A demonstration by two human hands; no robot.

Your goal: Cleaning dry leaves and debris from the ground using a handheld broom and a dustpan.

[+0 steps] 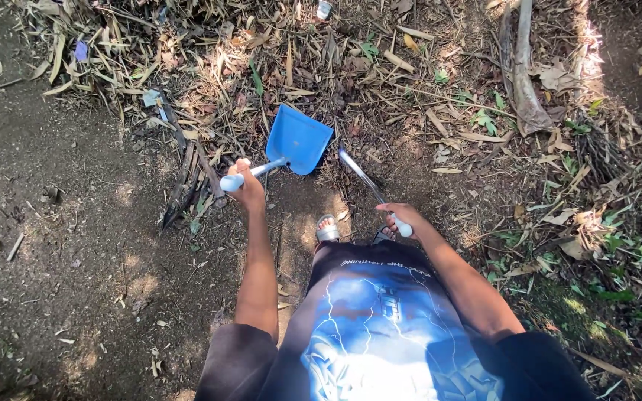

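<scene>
You stand outdoors on bare brown dirt (61,282). Past the dirt lies a big heap of dry leaves and sticks (261,59). To the right of the heap, a thick dead branch (523,82) rests on the ground. Green weeds (596,252) grow below that branch. Patches of sunlight (588,37) fall beside the branch, and shade covers most of the dirt.

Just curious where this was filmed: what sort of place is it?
Probably a garden or yard outdoors: bare dirt ground, a heap of dry leaves and weeds. The left hand holds a blue dustpan.
</scene>
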